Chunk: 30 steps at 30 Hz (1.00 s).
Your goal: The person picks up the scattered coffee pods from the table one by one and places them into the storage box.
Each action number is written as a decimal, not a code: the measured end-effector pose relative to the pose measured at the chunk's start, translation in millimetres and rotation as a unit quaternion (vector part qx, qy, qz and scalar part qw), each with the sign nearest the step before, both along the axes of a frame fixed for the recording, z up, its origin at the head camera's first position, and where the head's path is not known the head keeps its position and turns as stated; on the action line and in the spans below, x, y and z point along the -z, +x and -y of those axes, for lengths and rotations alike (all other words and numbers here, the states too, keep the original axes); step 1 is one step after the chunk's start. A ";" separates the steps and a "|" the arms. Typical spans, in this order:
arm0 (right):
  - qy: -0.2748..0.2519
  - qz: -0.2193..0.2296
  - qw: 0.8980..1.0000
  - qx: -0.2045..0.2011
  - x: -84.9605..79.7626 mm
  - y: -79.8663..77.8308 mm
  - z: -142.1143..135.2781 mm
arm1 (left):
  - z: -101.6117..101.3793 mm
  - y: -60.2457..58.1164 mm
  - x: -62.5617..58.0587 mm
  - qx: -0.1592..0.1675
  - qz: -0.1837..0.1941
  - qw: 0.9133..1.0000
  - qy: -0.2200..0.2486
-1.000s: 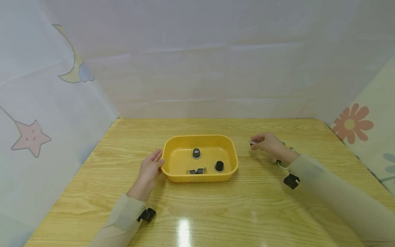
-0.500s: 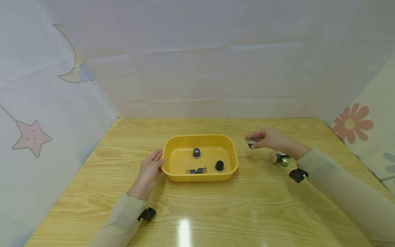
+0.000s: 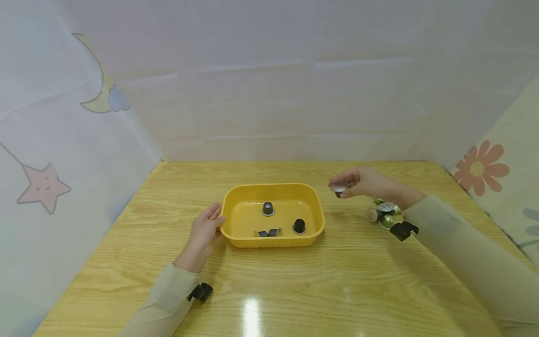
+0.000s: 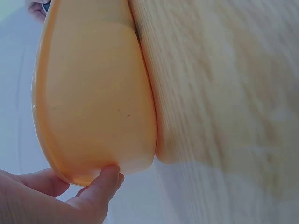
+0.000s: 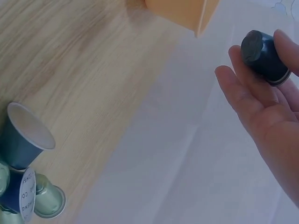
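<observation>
Right hand (image 3: 370,181) moved nearer tray (image 3: 273,243) — dark capsule (image 3: 339,187) between thumb (image 5: 287,50) and fingers (image 5: 239,93).

Plain yellow tray (image 3: 273,243); dark pods (image 3: 299,225) with silvery rims; shiny green pods (image 3: 386,222); yellowish worktop (image 3: 294,285) with streaked grain; beige sleeves (image 3: 463,260); pale sheet (image 3: 261,107) printed with a pink star (image 3: 43,188) and coral flower (image 3: 488,169).

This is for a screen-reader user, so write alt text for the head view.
A right hand holds a silver-lidded dark capsule aloft, right of a yellow tray with four dark capsules inside. The left hand holds the tray's left end; more capsules, some green, cluster on the wooden table at right.
</observation>
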State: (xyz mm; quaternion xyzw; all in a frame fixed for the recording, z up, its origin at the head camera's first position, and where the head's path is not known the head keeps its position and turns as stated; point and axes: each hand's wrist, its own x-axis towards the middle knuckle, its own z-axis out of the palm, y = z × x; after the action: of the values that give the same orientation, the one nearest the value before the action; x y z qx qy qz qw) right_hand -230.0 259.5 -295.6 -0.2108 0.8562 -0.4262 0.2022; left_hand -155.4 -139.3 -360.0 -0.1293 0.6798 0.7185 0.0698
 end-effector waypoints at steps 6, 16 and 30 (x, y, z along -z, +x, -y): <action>-0.026 0.011 1.000 -0.010 -2.0 -4.6 5.4 | 0.5 -0.2 0.6 0.002 -0.002 1.000 0.000; -0.040 0.020 0.999 -0.028 -5.8 -9.4 16.8 | 1.1 -0.5 1.5 0.004 -0.005 1.000 0.005; -0.029 0.008 0.998 -0.049 -14.3 -15.6 35.0 | 1.8 -0.9 1.2 0.007 -0.003 1.000 -0.005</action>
State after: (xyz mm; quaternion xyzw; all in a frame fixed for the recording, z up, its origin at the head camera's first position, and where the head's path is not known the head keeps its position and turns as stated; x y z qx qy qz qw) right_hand -245.7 224.5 -281.2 -0.2552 0.8306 -0.4417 0.2235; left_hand -156.2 -141.1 -361.1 -0.1227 0.6847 0.7148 0.0721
